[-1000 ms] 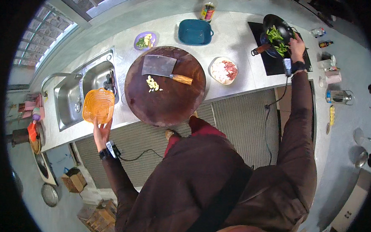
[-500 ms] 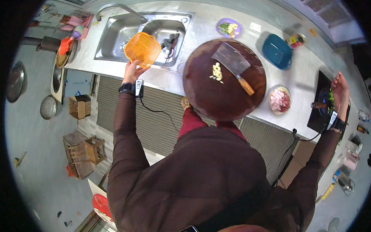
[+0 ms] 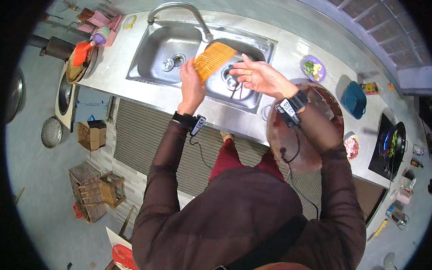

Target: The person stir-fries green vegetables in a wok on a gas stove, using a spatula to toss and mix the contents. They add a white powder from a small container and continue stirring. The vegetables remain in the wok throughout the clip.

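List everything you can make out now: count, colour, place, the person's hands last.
Basket: one, orange, in the left hand.
Sink: one, silver, two basins, in the counter.
Tap: one, silver, over the sink.
Round board: one, brown, right of the sink.
Plate: one, purple, beyond the board.
Tub: one, teal, right of the plate.
Bottle: one, multicoloured label, beyond the tub.
Cooktop: one, black, counter's right end.
Wok: one, black, on the cooktop.
Meat: one heap, pink, left of the cooktop.
Cardboard box: one, brown, on the floor, left.
Left hand: one, gripping the basket.
Right hand: one, open, beside the basket.
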A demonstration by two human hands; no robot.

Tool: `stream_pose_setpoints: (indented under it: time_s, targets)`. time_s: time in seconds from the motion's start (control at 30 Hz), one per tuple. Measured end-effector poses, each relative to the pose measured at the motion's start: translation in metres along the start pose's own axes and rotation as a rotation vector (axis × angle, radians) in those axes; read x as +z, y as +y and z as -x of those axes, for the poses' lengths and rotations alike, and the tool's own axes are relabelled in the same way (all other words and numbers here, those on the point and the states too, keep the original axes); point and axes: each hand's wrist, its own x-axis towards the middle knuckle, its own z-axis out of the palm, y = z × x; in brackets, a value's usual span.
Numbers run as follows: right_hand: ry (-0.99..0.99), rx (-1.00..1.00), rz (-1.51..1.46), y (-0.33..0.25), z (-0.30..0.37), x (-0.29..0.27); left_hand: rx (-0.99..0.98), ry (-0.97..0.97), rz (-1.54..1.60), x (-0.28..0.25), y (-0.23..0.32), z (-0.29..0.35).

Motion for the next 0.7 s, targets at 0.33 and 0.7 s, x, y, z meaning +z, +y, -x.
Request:
stream_pose_setpoints:
  time_s: [0.33, 0.7]
  targets:
    - [0.31, -0.134, -0.328, 0.022, -0.128, -0.048, 0.015, -0.164, 0.116, -0.023, -0.037, -0.021]
    - [0.55, -0.574, -0.624, -0.014, -0.174, -0.144, -0.435, -0.283, 0.333, -0.019, -0.073, 0.043]
